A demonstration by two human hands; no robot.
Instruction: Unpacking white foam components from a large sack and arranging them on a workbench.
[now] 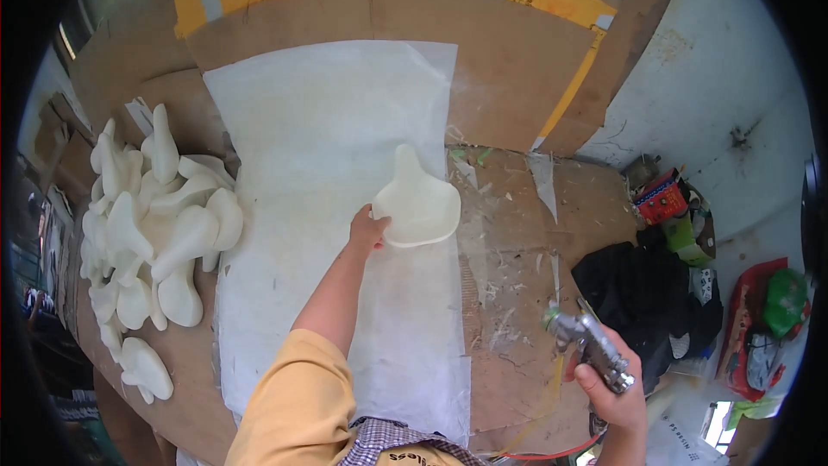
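Note:
My left hand (pixel 368 227) grips the lower left edge of a cream-white foam bicycle saddle pad (pixel 418 203), its narrow nose pointing away from me. The pad is over a white sheet (pixel 293 147), near the sheet's right edge; I cannot tell whether it rests there or is lifted slightly. In my right hand (pixel 619 384), at the lower right, is a metal spray gun (pixel 588 341) with a green-ringed tip toward the upper left. My fingers wrap round its handle and partly hide it. A red hose (pixel 552 456) runs along the bottom edge near that wrist.
Many similar saddle pads (pixel 185 237) lie heaped at the left on brown cardboard (pixel 194 380). Cardboard sheets (pixel 509 60) stand at the back. Scraps and dried residue mark the cardboard to the right. A black cloth (pixel 634 293), boxes (pixel 662 198) and bags (pixel 785 302) crowd the right side.

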